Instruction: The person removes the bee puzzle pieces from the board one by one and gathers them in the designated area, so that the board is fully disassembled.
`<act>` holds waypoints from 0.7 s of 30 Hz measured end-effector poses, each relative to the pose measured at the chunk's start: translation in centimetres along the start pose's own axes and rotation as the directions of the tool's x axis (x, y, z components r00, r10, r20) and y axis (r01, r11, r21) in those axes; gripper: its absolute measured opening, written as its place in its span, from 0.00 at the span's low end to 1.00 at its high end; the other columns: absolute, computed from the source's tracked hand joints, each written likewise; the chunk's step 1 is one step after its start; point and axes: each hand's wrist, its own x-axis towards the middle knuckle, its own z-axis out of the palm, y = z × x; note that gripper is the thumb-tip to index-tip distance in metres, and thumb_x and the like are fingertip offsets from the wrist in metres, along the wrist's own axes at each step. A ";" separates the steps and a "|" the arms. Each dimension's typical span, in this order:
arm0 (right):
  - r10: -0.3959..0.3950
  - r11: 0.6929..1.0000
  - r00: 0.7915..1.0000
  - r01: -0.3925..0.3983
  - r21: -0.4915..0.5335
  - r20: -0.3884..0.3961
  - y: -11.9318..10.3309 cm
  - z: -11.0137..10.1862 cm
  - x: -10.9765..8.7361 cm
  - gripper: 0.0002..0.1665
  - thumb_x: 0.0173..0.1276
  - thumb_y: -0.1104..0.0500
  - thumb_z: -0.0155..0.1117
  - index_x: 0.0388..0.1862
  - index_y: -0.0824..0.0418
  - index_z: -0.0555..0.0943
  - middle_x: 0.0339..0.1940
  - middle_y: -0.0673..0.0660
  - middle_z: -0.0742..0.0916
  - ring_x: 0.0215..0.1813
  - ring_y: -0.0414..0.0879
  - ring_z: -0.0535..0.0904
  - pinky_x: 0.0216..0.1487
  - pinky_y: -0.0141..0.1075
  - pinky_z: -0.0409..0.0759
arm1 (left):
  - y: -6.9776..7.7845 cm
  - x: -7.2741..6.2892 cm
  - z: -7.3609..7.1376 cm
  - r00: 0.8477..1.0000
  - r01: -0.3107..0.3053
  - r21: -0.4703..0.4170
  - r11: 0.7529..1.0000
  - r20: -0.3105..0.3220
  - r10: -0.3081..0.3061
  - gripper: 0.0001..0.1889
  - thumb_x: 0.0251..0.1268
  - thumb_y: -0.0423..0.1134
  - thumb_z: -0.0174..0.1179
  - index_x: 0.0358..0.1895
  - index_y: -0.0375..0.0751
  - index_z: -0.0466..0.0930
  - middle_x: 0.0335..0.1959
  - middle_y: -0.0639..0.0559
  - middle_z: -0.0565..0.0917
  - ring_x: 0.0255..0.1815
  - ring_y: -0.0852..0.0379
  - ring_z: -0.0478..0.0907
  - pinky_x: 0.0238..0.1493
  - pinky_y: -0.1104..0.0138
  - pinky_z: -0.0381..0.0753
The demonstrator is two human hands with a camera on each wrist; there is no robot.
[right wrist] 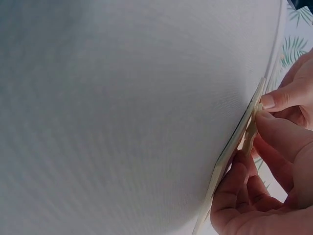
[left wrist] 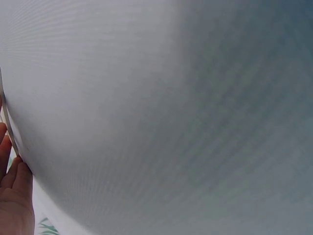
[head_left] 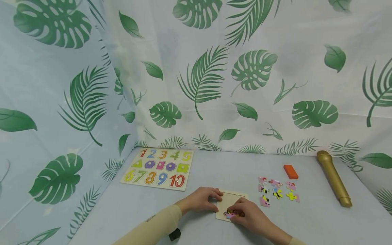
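A small wooden puzzle tray (head_left: 225, 201) lies on the table between the two hands. My left hand (head_left: 202, 199) holds the tray's left edge, fingers toward the upper corner and thumb lower down. My right hand (head_left: 250, 214) pinches a pink, yellow and black jigsaw piece (head_left: 231, 215) low over the tray, its fingers covering part of it. From the right wrist the piece (right wrist: 250, 132) shows edge-on between thumb and fingers, beside the tray's rim (right wrist: 215, 176). The left wrist view catches only some left fingers (left wrist: 19, 178) at the tray's edge.
Several loose jigsaw pieces (head_left: 277, 194) lie right of the tray. Behind them is an orange block (head_left: 290, 172), with a gold microphone (head_left: 334, 178) farther right. A number-and-shape board (head_left: 157, 169) rests at the back left. Leaf-patterned cloth (head_left: 211, 85) hangs behind the table.
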 end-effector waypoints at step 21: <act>0.017 0.999 1.000 -0.018 0.035 0.016 -0.1 -0.1 0.1 0.14 0.61 0.56 0.72 0.45 0.59 0.88 0.36 0.49 0.78 0.35 0.37 0.71 0.31 0.29 0.69 | 0.2 -0.1 0.0 1.000 0.006 0.002 1.000 -0.003 -0.006 0.19 0.56 0.41 0.72 0.52 0.43 0.85 0.60 0.58 0.79 0.68 0.62 0.68 0.69 0.69 0.64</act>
